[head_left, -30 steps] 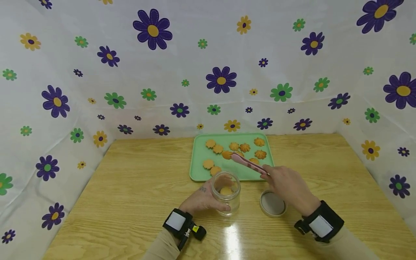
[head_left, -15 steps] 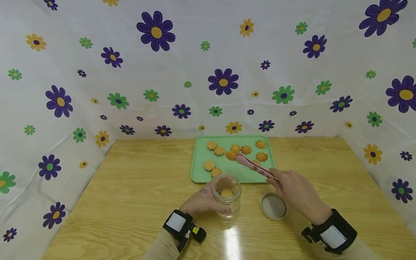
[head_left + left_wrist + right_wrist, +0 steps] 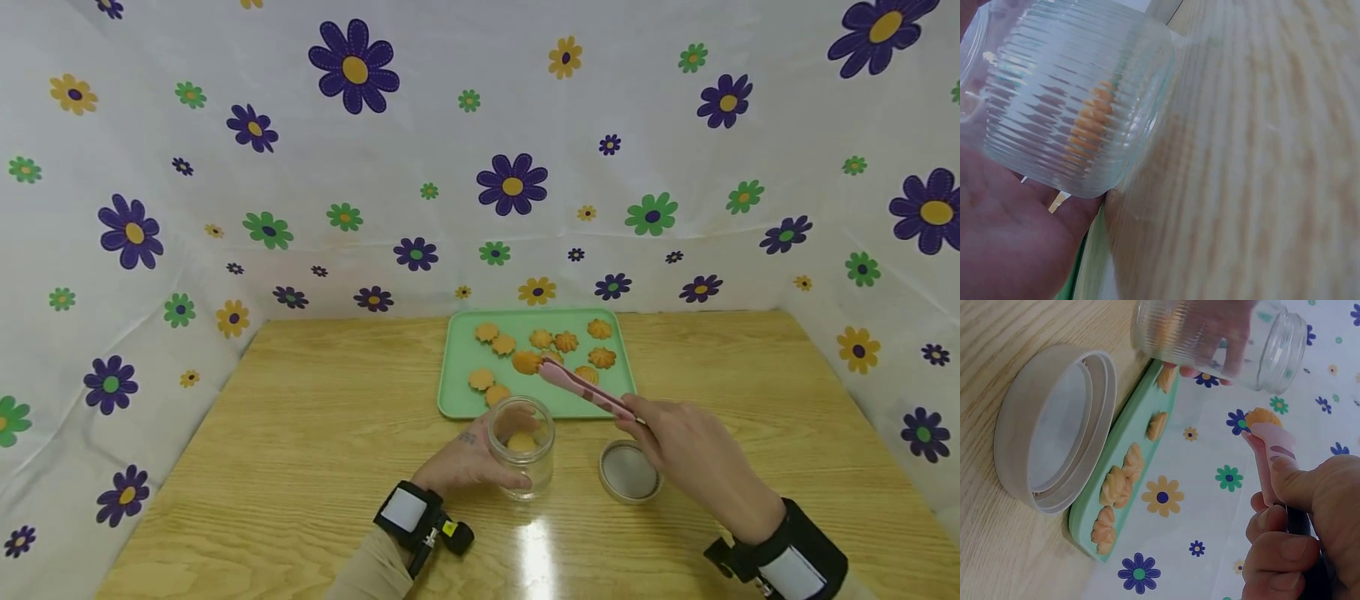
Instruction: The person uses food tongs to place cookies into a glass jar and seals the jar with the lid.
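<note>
From my remote seat, I see the left hand [image 3: 468, 462] with its fingers curled round the glass jar [image 3: 536, 468], presumably steadying it. The right hand [image 3: 693, 446] grips pink tongs [image 3: 588, 390], likely sparing skin contact with the cookie [image 3: 527, 362]. That cookie sits raised at the tips, well ahead of the fingers (the lid [image 3: 630, 471] lies near, perhaps leaving the jar's mouth free).

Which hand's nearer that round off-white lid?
Right hand, hovering just right of the lid; the left hand is farther, to its left, gripping the clear ribbed glass jar.
</note>
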A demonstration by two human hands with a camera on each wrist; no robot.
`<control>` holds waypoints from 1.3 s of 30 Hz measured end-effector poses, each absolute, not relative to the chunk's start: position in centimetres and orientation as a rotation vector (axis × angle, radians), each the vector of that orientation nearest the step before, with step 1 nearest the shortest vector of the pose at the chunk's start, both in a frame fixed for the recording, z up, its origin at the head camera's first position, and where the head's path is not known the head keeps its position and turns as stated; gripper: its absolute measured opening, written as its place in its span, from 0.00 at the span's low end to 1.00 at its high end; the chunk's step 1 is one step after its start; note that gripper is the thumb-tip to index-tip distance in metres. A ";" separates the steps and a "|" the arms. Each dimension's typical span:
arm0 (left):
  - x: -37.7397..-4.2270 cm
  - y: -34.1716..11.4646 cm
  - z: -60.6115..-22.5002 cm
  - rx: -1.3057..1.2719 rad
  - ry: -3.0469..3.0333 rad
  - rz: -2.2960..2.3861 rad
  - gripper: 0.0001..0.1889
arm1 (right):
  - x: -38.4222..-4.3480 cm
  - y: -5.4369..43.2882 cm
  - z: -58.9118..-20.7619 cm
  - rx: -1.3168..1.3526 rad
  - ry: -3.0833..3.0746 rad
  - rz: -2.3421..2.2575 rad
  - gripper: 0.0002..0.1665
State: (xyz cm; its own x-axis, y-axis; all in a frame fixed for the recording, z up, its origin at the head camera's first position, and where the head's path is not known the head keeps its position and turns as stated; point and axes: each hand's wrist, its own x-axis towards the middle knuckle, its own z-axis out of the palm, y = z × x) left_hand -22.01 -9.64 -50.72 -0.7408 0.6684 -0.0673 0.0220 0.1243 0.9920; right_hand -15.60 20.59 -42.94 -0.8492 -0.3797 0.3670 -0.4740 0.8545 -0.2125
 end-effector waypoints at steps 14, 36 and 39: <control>-22.0 -9.6 -50.8 0.695 1.918 1.645 0.49 | -13.3 21.2 -42.5 0.716 -2.552 0.417 0.18; -21.9 -9.8 -50.5 0.580 2.021 1.551 0.63 | -11.4 21.4 -42.5 0.747 -2.594 0.367 0.16; -21.9 -9.8 -50.5 0.570 2.049 1.539 0.63 | -11.4 21.4 -42.4 0.763 -2.592 0.369 0.16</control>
